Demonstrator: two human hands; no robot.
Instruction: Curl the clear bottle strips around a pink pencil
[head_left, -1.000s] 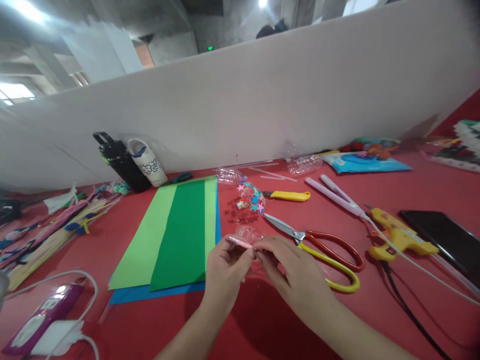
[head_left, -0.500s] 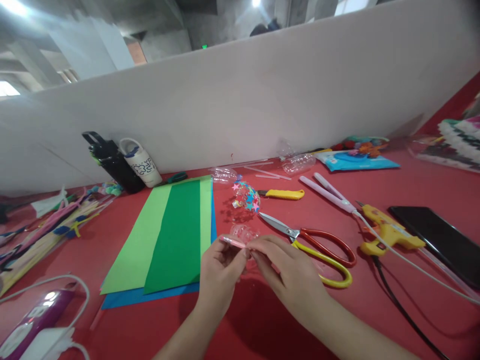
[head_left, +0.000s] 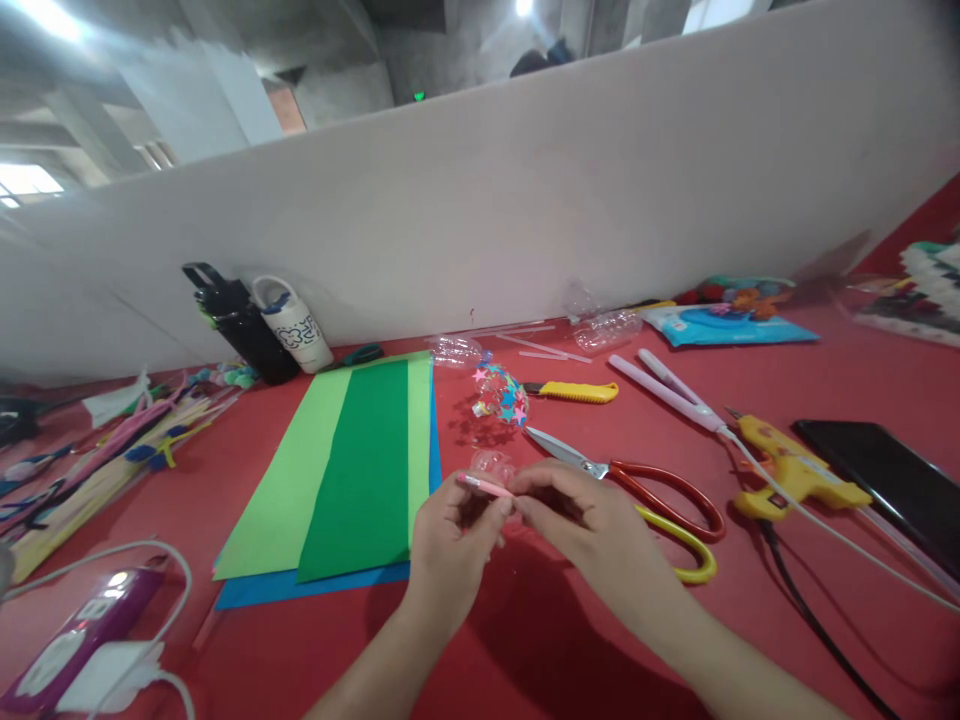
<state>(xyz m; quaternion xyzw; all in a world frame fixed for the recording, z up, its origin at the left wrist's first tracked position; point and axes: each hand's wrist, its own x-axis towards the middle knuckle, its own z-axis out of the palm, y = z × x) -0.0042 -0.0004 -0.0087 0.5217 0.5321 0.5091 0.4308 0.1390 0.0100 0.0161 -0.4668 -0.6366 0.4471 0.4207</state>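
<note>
My left hand (head_left: 450, 545) and my right hand (head_left: 592, 530) meet over the red table (head_left: 525, 640), fingers pinched together on a thin pink strip (head_left: 484, 486). Just behind the fingertips lies a small clear plastic piece (head_left: 491, 464). Further back stands a clear plastic piece covered in coloured star stickers (head_left: 502, 395). Red and yellow handled scissors (head_left: 645, 495) lie right beside my right hand.
Green sheets on a blue sheet (head_left: 352, 470) lie to the left. A yellow craft knife (head_left: 577, 392), a yellow glue gun (head_left: 795, 470), a pink hair iron (head_left: 667, 390), a black phone (head_left: 885, 475), a power strip (head_left: 82, 635), pipe cleaners (head_left: 97, 455) and two bottles (head_left: 262, 325) surround the spot. A white partition (head_left: 525, 200) closes the back.
Both hands keep pinching the pink strip at the same spot, with only small finger shifts. The camera view swayed slightly.
</note>
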